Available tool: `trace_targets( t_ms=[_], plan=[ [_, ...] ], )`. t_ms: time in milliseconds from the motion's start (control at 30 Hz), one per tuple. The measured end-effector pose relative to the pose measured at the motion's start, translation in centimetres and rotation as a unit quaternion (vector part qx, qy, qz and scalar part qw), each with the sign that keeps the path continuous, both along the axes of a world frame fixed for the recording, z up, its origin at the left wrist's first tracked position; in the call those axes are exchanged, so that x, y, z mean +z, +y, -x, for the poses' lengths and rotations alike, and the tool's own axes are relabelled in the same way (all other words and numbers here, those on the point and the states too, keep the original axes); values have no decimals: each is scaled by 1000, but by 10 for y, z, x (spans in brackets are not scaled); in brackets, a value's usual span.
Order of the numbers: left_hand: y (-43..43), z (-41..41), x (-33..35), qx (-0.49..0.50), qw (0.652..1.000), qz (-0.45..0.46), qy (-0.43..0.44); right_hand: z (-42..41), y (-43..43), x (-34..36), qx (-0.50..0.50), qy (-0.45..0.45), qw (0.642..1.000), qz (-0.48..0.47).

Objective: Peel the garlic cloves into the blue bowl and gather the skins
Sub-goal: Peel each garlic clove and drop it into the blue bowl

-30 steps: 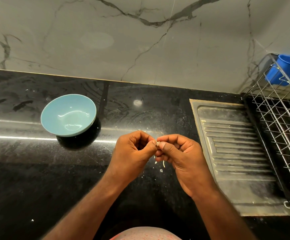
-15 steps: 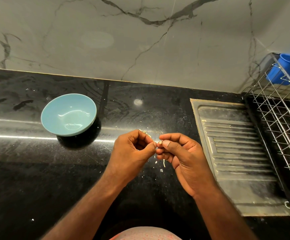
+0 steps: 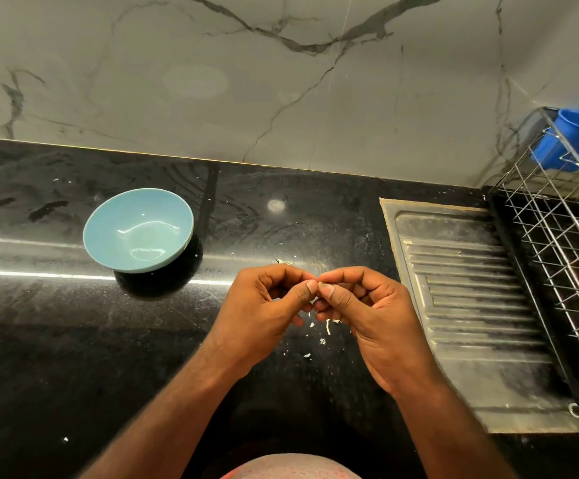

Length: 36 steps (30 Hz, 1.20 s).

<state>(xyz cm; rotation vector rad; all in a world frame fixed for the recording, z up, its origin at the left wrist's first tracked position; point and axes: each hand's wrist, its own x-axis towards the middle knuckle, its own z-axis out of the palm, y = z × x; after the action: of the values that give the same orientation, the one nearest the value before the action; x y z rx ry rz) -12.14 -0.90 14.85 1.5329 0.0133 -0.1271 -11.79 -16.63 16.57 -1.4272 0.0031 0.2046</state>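
The left hand (image 3: 264,305) and right hand (image 3: 367,312) meet thumb to thumb, right of the bowl (image 3: 136,219) and nearer the person, both pinching a clove (image 3: 316,283) that is mostly hidden. The bowl looks empty. Loose skins (image 3: 328,328) dot the tabletop (image 3: 74,340) below. A hard squeeze could shoot the clove away from the bowl; flicked flakes would scatter wider

wall: grey-veined marble (image 3: 281,81) | counter: glossy black stone (image 3: 56,340) | right: steel drainboard (image 3: 471,305), wire rack (image 3: 564,254)
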Motion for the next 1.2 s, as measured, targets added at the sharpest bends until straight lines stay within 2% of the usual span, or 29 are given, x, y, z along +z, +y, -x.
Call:
trace_targets(
  t_ms=[300,567,733,833,967,1200],
  plan=[
    [3,-1,-1,-9,999,23,24,0,-1,-4,28,18,999,-2],
    [5,-1,1,-6,999,-32,-6,2,1,-2,23,-9,999,36],
    [4,-3,2,-7,999,29,17,0,0,-2,17,-26,998,47],
    [5,-4,1,-9,998,56,32,-1,-1,-2,17,-50,995,88],
    [4,-2,0,9,999,36,36,1,2,-7,22,-78,986,148],
    [-1,1,0,45,998,9,31,5,3,-7,25,-86,982,165]
  ],
)
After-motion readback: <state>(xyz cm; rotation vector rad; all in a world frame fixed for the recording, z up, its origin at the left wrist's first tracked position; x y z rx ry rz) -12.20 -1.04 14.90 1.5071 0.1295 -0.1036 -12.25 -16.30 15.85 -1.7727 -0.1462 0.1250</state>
